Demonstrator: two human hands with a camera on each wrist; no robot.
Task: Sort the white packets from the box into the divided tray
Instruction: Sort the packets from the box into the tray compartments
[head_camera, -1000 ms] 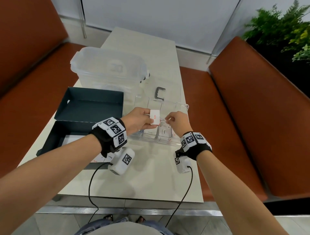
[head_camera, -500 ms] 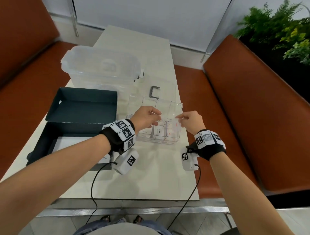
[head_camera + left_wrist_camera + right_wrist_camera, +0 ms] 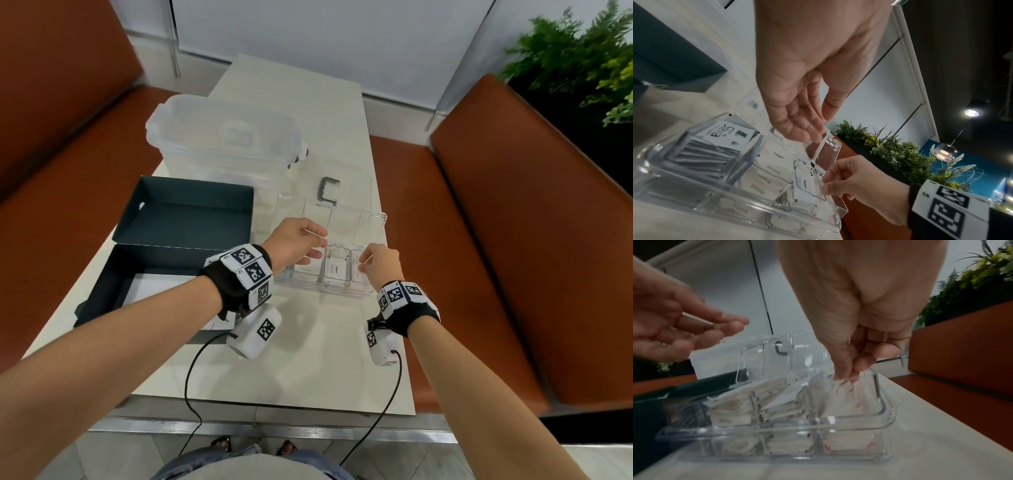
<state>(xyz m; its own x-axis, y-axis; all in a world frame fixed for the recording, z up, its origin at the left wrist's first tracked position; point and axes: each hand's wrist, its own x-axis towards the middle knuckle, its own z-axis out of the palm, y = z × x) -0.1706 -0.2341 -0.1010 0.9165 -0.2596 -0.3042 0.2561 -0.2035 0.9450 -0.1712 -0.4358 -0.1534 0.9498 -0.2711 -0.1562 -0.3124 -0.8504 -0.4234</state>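
Your right hand (image 3: 855,344) pinched a white packet with red marks (image 3: 844,389) at its top edge, standing in the rightmost compartment of the clear divided tray (image 3: 329,291). Your left hand (image 3: 294,245) hovered over the tray's left side, fingers loosely extended, holding nothing. One packet (image 3: 726,134) in the leftmost compartment read "Stevia"; the print on the others was too small to read. More white packets lay in the dark box (image 3: 113,291) to the left.

Both hands, left (image 3: 297,244) and right (image 3: 381,264), hover over the clear tray (image 3: 373,219) near the surface's (image 3: 308,359) right edge, box (image 3: 185,219) at left.
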